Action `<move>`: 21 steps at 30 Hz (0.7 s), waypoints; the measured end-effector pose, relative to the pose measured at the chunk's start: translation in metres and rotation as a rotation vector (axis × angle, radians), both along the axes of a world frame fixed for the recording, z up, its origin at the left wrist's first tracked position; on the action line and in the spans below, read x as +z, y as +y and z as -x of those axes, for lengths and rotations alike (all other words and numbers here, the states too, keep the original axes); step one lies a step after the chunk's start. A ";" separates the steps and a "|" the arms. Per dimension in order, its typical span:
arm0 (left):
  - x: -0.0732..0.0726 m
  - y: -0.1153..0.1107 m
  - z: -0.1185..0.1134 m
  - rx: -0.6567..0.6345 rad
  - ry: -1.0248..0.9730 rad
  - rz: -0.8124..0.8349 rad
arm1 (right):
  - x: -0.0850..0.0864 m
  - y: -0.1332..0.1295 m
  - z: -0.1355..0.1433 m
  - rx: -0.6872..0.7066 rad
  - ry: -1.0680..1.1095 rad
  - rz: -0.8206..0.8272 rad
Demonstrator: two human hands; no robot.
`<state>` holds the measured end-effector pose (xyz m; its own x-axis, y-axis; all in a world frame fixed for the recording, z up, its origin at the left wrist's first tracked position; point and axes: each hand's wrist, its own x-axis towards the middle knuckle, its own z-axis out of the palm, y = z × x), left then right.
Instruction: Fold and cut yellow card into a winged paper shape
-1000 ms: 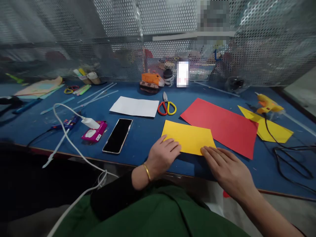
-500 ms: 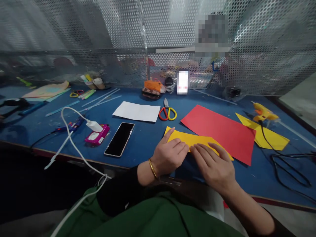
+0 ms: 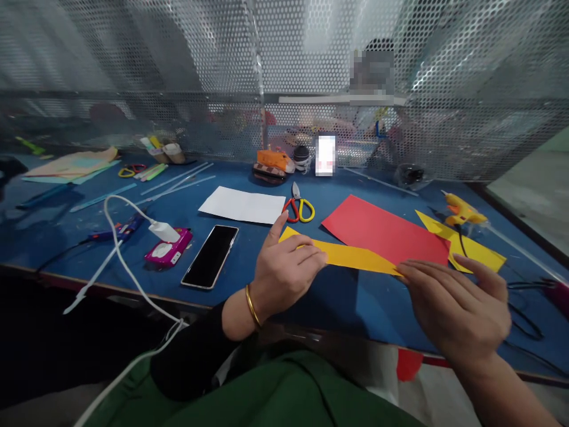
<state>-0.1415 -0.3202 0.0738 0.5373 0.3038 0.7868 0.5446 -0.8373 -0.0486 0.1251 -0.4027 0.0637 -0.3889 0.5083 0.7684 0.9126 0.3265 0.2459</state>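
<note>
Screen (image 3: 213, 53), perforated metal; stood upright behind the bench.
Bench (image 3: 253, 249), blue-topped; marked with pale specks.
Red sheet (image 3: 382, 225); laid flat right of centre, its near edge partly hidden by the yellow paper.
White sheet (image 3: 246, 204); laid flat beyond the left hand.
Second yellow sheet (image 3: 482, 248); laid at the right, just beside the red sheet.
Yellow paper (image 3: 351, 256), one piece; held between both hands at the near side of the bench. Only a narrow band is shown; whether it is folded or tilted cannot be told. Judged light, thin and pliant, not slippery, easily creased by uneven pressure; best taken by the two short ends and pinched lightly.
Left hand (image 3: 287, 264); grip closed over the paper's left part, fingers curled on top, outermost finger raised, thumb hidden.
Right hand (image 3: 457, 302); grip closed at the paper's right end by the fingertips, outermost finger lifted away. How firmly the paper is pressed from beneath cannot be told.
Phone (image 3: 211, 256); laid face up, dark-screened.
Glue gun (image 3: 464, 209), yellow; rested at far right.
Scissors (image 3: 296, 191); set down beside the white sheet.
Bracelet (image 3: 252, 305), gold-coloured; worn on the left wrist.
</note>
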 end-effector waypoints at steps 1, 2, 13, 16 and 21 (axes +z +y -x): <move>0.003 0.000 0.001 -0.005 0.001 0.004 | 0.002 -0.002 0.000 0.005 -0.008 -0.009; 0.005 0.000 0.002 -0.011 0.001 0.007 | 0.005 -0.003 -0.001 0.009 -0.013 -0.020; 0.013 0.009 -0.003 -0.144 -0.120 0.197 | -0.010 0.010 -0.001 0.253 0.613 0.390; 0.010 0.019 0.000 -0.182 -0.152 0.314 | -0.013 0.008 -0.009 0.218 0.718 0.360; 0.002 0.047 0.001 -0.272 -0.290 0.601 | -0.003 0.006 -0.029 -0.029 0.892 0.309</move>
<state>-0.1425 -0.2734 0.0755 0.4500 0.6145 0.6480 0.2340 -0.7814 0.5785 0.1537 -0.3966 0.0605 0.2935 0.7394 0.6059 0.7308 0.2351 -0.6409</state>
